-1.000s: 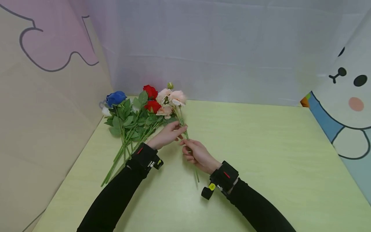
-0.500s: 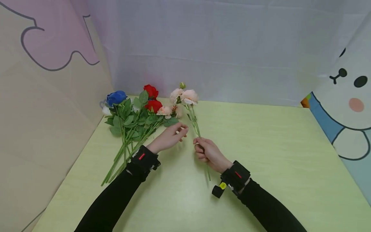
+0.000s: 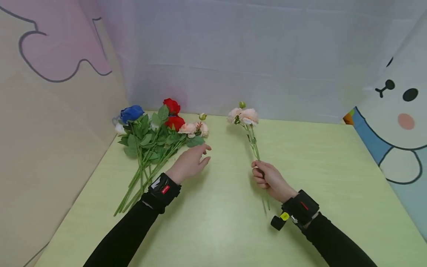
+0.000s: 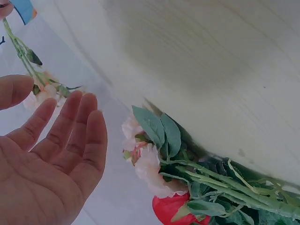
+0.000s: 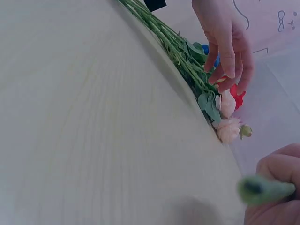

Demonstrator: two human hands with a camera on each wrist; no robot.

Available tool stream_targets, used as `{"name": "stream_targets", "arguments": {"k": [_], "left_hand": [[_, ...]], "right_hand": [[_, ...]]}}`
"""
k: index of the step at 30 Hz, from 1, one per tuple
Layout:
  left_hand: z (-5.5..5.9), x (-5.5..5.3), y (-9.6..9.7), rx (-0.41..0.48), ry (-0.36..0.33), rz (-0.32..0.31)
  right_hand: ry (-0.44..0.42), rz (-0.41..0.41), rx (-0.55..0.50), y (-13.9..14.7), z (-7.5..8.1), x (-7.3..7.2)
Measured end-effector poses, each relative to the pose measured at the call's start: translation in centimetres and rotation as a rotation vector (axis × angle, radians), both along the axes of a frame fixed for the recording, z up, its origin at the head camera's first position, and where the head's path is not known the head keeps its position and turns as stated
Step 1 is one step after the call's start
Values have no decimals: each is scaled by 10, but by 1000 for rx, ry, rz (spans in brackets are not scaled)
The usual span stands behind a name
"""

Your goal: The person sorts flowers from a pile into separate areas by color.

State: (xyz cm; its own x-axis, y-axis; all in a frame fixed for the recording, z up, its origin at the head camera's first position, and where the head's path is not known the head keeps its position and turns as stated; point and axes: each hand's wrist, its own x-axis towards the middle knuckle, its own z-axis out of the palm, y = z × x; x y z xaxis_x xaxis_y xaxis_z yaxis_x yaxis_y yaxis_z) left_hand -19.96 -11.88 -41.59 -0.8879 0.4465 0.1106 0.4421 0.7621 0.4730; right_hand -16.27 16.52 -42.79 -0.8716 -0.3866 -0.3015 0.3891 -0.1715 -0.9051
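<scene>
My right hand (image 3: 271, 180) grips the green stem of a pale pink flower spray (image 3: 248, 117) with two blooms and a bud at its top. In the right wrist view the cut end of the stem (image 5: 262, 190) pokes out of the fist. My left hand (image 3: 190, 163) holds nothing; its fingers are relaxed, palm facing inward, just right of the flower pile. That pile has red roses (image 3: 174, 122), a blue rose (image 3: 131, 113), other pale pink blooms (image 3: 188, 128) and green leaves (image 4: 154, 126). Its long stems (image 3: 128, 196) run toward the front left.
The flowers lie on a pale yellow-green table (image 3: 220, 222) at its back left. A light curtain (image 3: 240, 55) stands behind the table, with printed cloth panels (image 3: 66, 129) at both sides. Something white (image 3: 120, 128) shows beside the blue rose.
My right hand has drawn the pink flower spray away from the pile to the right. My left hand has let the spray's stem go and stays near the pile, its fingers spread further.
</scene>
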Motion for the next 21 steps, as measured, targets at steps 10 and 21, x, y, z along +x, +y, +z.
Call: {"name": "stream_targets", "arguments": {"k": [10,21], "left_hand": [[-7,-4,23,-99,188,-39],[-7,-3,37,-143,198,-68]], "right_hand": [[-33,-24,18,56,0,13],[-74,-73,-96,129,12,24]]}}
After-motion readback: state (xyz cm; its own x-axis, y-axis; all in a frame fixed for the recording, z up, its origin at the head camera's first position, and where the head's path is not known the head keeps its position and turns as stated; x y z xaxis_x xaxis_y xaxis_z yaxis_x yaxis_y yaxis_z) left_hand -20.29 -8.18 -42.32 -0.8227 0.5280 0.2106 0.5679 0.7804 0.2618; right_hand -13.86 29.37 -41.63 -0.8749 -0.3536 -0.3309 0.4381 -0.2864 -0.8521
